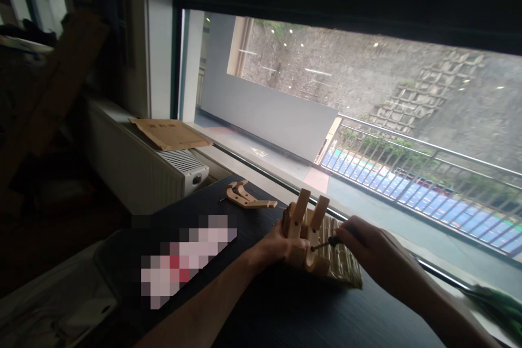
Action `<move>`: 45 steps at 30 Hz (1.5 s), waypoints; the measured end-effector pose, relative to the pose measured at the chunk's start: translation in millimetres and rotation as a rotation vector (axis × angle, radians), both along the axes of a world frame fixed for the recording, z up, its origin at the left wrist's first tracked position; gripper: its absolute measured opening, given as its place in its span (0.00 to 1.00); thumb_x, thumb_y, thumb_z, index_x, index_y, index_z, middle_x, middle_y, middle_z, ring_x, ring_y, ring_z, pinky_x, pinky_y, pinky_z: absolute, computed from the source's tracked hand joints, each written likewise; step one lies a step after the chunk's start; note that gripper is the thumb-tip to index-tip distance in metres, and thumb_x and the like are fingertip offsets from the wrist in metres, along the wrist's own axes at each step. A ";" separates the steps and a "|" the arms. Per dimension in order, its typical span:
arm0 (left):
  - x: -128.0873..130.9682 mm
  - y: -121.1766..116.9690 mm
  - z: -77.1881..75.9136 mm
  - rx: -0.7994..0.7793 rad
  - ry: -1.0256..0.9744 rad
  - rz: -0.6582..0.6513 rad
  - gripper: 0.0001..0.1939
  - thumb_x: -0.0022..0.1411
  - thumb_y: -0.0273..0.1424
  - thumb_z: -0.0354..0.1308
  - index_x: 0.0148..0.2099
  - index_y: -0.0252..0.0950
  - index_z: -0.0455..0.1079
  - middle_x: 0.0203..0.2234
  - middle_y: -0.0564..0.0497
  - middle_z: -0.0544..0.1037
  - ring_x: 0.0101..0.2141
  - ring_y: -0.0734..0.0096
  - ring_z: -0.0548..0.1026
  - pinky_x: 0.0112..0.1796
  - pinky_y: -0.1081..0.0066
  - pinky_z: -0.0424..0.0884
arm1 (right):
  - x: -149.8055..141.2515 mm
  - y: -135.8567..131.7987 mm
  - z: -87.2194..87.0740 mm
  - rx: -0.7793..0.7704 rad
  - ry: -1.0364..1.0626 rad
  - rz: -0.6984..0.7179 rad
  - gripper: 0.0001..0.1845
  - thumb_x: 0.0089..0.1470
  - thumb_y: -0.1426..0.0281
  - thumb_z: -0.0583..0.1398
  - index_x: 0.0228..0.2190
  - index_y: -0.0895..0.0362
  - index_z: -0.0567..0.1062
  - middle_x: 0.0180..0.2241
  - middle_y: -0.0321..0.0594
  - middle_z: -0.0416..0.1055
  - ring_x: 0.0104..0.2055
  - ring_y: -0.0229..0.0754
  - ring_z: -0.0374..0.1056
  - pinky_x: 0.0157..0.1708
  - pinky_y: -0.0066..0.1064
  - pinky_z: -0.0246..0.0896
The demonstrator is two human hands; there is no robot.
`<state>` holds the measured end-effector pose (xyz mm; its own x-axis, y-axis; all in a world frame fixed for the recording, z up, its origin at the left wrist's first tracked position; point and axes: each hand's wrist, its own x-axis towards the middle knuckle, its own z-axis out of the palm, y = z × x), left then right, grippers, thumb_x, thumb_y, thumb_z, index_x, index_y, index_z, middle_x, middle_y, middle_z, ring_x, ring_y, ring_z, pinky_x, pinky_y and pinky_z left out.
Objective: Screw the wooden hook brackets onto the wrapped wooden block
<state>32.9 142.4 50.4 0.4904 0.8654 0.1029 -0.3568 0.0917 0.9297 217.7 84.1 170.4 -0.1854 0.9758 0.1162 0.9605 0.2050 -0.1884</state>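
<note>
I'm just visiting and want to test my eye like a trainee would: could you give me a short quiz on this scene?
1. Which hand holds the screwdriver: the left hand or the right hand?
2. True or false: the brown paper packet lies on the floor.
3. Fill the blank: the loose curved wooden pieces lie on the dark ____.

Key:
1. The right hand.
2. False; it lies on the radiator.
3. Table.

I see near table (pixel 285 310) black | left radiator (pixel 138 176) off-white | left envelope (pixel 169 133) brown, dark-marked | my hooks (pixel 300 212) tan | far railing (pixel 436 149) grey
</note>
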 end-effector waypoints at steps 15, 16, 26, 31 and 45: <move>-1.2 -1.5 -6.1 0.083 0.041 -0.041 0.39 0.38 0.24 0.72 0.53 0.39 0.61 0.43 0.48 0.72 0.47 0.54 0.71 0.47 0.56 0.66 | 14.8 -50.2 -18.4 0.283 -0.023 0.259 0.04 0.58 0.67 0.57 0.37 0.47 0.72 0.32 0.30 0.75 0.29 0.37 0.71 0.27 0.27 0.63; -1.4 -1.3 -6.0 0.089 0.040 -0.045 0.39 0.38 0.24 0.72 0.53 0.39 0.60 0.43 0.48 0.72 0.47 0.54 0.70 0.48 0.56 0.66 | 13.6 -50.6 -19.1 0.286 -0.015 0.276 0.04 0.58 0.67 0.57 0.37 0.46 0.72 0.32 0.30 0.74 0.29 0.37 0.71 0.27 0.27 0.63; -4.0 1.1 -5.2 0.158 0.009 -0.106 0.38 0.40 0.26 0.72 0.54 0.41 0.64 0.45 0.49 0.71 0.48 0.55 0.69 0.49 0.55 0.65 | 9.9 -51.0 -21.5 0.238 -0.003 0.296 0.04 0.58 0.68 0.58 0.36 0.47 0.72 0.32 0.30 0.73 0.30 0.37 0.71 0.28 0.28 0.64; -5.0 1.0 -4.4 0.173 0.020 -0.109 0.38 0.40 0.26 0.72 0.55 0.42 0.65 0.46 0.49 0.71 0.49 0.54 0.69 0.49 0.55 0.64 | 8.9 -51.9 -20.0 0.227 -0.031 0.299 0.04 0.58 0.69 0.58 0.36 0.47 0.72 0.32 0.31 0.73 0.30 0.37 0.71 0.27 0.28 0.63; -4.9 1.5 -4.6 0.163 0.065 -0.085 0.39 0.39 0.25 0.71 0.54 0.39 0.63 0.46 0.48 0.69 0.49 0.53 0.68 0.50 0.52 0.63 | 8.3 -48.5 -21.9 0.148 -0.020 0.303 0.07 0.62 0.67 0.54 0.39 0.50 0.72 0.34 0.35 0.72 0.32 0.38 0.70 0.29 0.30 0.61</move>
<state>28.0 143.9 45.8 0.5709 0.7952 0.2040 -0.2926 -0.0352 0.9556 226.0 35.6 148.5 -0.4682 0.8487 0.2461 0.8549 0.5055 -0.1169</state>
